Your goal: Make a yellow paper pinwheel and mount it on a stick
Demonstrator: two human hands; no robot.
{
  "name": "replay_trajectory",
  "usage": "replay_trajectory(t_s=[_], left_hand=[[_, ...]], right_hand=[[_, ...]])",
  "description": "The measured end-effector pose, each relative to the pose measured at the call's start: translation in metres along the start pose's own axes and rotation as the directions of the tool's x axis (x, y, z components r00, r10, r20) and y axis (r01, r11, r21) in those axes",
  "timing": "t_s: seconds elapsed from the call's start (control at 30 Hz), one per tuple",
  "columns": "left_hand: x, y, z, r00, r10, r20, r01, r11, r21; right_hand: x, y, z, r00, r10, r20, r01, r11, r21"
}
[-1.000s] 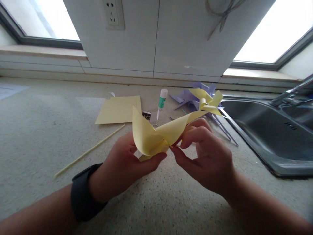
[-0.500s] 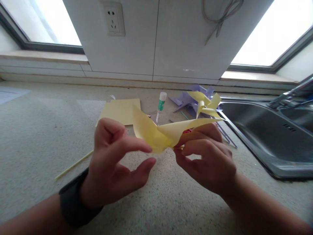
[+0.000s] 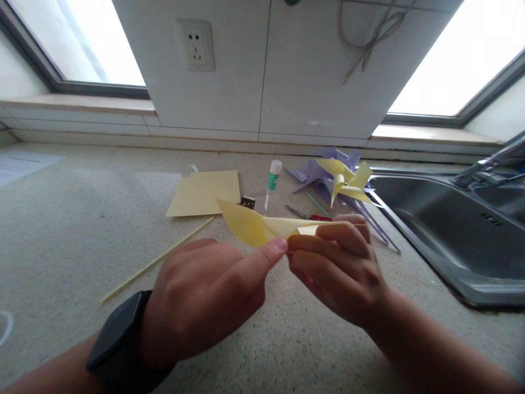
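A yellow paper pinwheel (image 3: 244,223), seen nearly edge-on, is held above the countertop between both hands. My right hand (image 3: 344,268) pinches it on the right side, its fingers bent around the paper near the centre. From the left, my left hand (image 3: 209,295) has turned its back to the camera. One of its fingertips presses at the pinwheel's middle, touching or almost touching the right fingers, while the other fingers are curled and partly hidden. What lies between the fingertips at the centre cannot be seen.
Behind are yellow paper sheets (image 3: 205,191), a small dark box (image 3: 248,202), a glue stick (image 3: 274,175), and red-handled scissors (image 3: 318,217). A yellow pinwheel (image 3: 356,189) lies on purple pinwheels (image 3: 314,169) near the sink (image 3: 435,230). Left lies a yellow stick (image 3: 156,260).
My left hand has moved right and rolled over, closing from a gap between finger and thumb onto the pinwheel's centre. The pinwheel has tipped flatter and the right fingers have shifted around it.
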State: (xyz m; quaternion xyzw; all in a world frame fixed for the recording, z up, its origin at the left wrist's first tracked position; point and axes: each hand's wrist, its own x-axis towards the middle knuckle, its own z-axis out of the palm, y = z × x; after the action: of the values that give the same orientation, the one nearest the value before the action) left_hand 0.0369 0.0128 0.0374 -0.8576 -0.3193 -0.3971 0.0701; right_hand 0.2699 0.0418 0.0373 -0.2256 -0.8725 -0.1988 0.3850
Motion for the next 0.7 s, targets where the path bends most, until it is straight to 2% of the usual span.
replay_trajectory(t_s=[0.07,0.13,0.2,0.5,0.7], left_hand=[[0.001,-0.006,-0.002,0.989,0.123,0.078,-0.129,0.987,0.091],[0.002,-0.01,-0.004,0.974,0.167,0.154,-0.193,0.966,0.174],[0.004,-0.013,-0.004,0.966,0.189,0.176,-0.227,0.947,0.227],[0.008,-0.015,0.0,0.96,0.209,0.188,-0.259,0.918,0.3],[0.01,-0.01,0.004,0.97,0.122,0.212,-0.174,0.953,0.248]], right_hand=[[0.002,0.0,0.0,0.999,-0.046,0.01,0.046,0.999,0.016],[0.004,-0.001,-0.001,0.997,-0.073,0.023,0.073,0.997,0.032],[0.005,0.0,-0.001,0.996,-0.076,0.037,0.075,0.996,0.042],[0.002,0.001,0.0,0.996,-0.065,0.054,0.062,0.997,0.05],[-0.002,-0.001,0.002,0.998,-0.033,0.061,0.028,0.996,0.081]])
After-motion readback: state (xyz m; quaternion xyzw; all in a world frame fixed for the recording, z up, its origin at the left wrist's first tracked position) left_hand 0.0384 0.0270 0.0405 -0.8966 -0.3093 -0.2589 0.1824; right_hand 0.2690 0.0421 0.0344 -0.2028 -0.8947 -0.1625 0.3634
